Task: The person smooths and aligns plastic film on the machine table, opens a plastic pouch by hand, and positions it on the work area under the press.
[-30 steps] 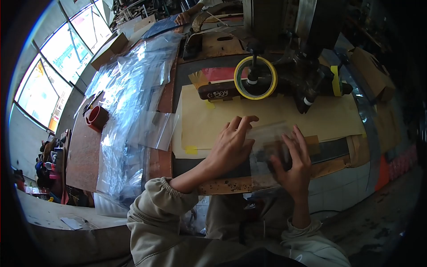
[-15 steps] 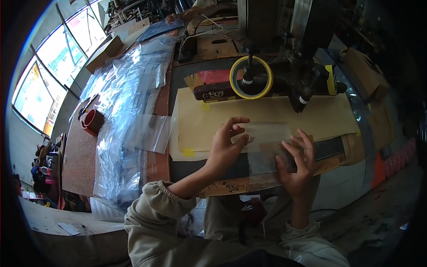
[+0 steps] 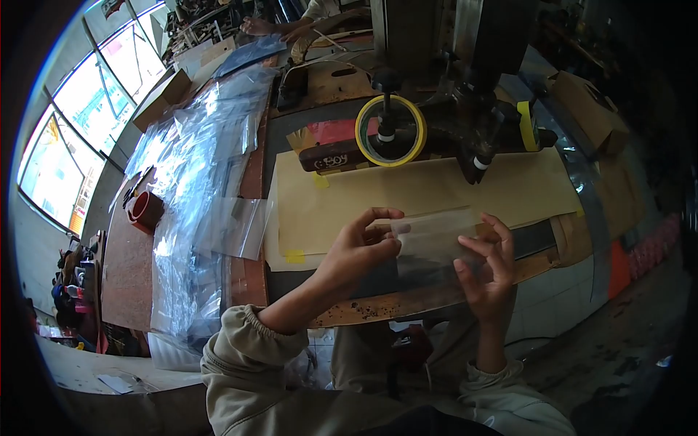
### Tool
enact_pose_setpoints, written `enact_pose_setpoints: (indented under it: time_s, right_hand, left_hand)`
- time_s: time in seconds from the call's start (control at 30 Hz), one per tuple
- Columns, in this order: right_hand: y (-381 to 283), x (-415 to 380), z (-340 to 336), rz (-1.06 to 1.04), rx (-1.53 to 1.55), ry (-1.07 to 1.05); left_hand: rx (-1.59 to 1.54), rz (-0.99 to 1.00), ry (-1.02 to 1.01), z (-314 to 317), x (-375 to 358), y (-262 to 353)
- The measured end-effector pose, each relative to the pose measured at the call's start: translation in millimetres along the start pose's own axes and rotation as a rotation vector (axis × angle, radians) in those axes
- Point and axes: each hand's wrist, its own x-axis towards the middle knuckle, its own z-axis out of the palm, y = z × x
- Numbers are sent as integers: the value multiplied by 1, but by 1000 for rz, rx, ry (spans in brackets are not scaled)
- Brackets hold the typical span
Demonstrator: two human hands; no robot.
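Observation:
A small clear plastic sheet [image 3: 435, 243] hangs between my two hands, above the front edge of the table. My left hand [image 3: 361, 247] pinches its upper left side between thumb and fingers. On the right side, my right hand [image 3: 488, 263] has its fingers bent and apart around the sheet's edge; whether they grip it cannot be made out. Behind the sheet lies a large tan paper sheet [image 3: 349, 207] with bits of yellow tape. A dark machine bar [image 3: 429, 145] crosses its far edge, with a yellow tape roll [image 3: 390, 131] around a black knob.
Clear plastic bags [image 3: 196, 174] are piled along the left, beside a brown tape roll [image 3: 145, 211]. A second yellow roll [image 3: 528, 126] hangs at the right of the machine. A cardboard box [image 3: 589, 109] stands far right. Another person's hands [image 3: 280, 29] show at the back.
The view has shifted slightly. My left hand now pinches the clear sheet more closely at its side, and the sheet is tilted differently. The other person's hands have moved.

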Motion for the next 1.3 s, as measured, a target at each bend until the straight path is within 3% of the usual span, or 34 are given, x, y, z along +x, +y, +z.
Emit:
enact_pose_setpoints:
  time_s: [0.13,0.23,0.33,0.47,0.67,0.77,1.03,1.3]
  right_hand:
    - [2,-4,-7,141,153,-42]
    - [-3,-3,-13,219,130,-94]
    - [0,14,-31,-82,-214,-219]
    - [-15,65,-22,-131,-285,-617]
    - [14,98,40,-297,-539,-768]
    - [28,85,48,-426,-562,-636]
    - [34,78,53,-401,-551,-564]
    - [30,81,46,-522,-516,-530]
  left_hand:
    - [350,109,-74,-4,1,-9]
    - [909,172,-83,0,-3,-1]
    - [918,190,-108,-2,-6,-4]
    - [927,174,-203,-4,-5,-4]
    - [895,110,-273,-5,-2,0]
    - [860,69,-278,-4,-3,4]
    - [861,87,-269,-5,-4,2]
    - [853,90,-266,-3,-4,6]
